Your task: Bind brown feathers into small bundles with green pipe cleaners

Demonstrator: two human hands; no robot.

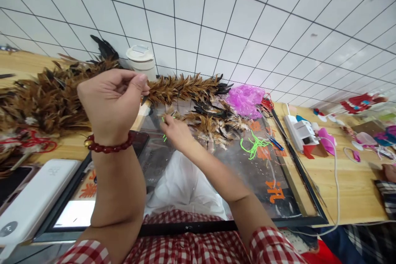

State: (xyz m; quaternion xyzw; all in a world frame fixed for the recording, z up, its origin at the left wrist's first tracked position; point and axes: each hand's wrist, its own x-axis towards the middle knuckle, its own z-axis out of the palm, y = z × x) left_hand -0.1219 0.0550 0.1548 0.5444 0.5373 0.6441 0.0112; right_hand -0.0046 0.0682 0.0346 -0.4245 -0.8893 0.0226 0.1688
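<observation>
My left hand [115, 101] is raised in front of the brown feathers, its thumb and forefinger pinched together. What it pinches, if anything, is too fine to make out. A dark red bead bracelet [109, 143] circles that wrist. Lower and to the right, my right hand [177, 133] is closed around the base of a small feather tuft [172, 112], with bits of bright green string [164, 137] by its fingers. Beside it lies a loose pile of brown and white feathers [213, 126]. Behind runs a brown feather garland [185, 89] with black tips.
A large feather heap [46, 95] covers the left side. A white lidded canister [141, 61] stands by the tiled wall. Pink plastic [246, 100], green strings [254, 145], a blue pen [276, 143] and a power strip [298, 132] lie rightward. A white power bank [40, 198] is at left.
</observation>
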